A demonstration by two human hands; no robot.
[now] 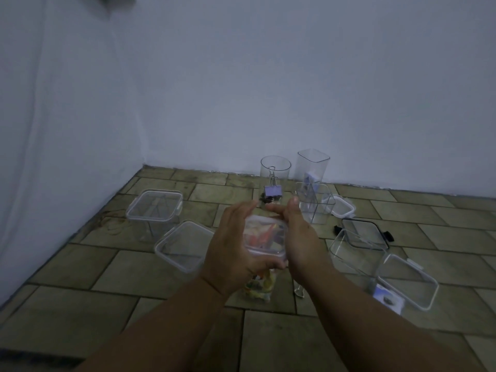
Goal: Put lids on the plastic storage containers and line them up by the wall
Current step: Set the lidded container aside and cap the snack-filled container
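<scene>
Head view: left hand point(230, 247) curls round the square clear lid point(265, 237) atop a tall transparent container point(259, 287) mid-floor; right hand point(302, 237) presses its side, fingers straight. Other clear tubs point(154, 210) ring it; bare rough tiles point(281, 345) lie nearer.

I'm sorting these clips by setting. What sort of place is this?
Probably a bare indoor room, worked in at floor level near a corner: a tiled floor, plain white walls meeting at that corner, and clear plastic containers standing on the floor.
</scene>
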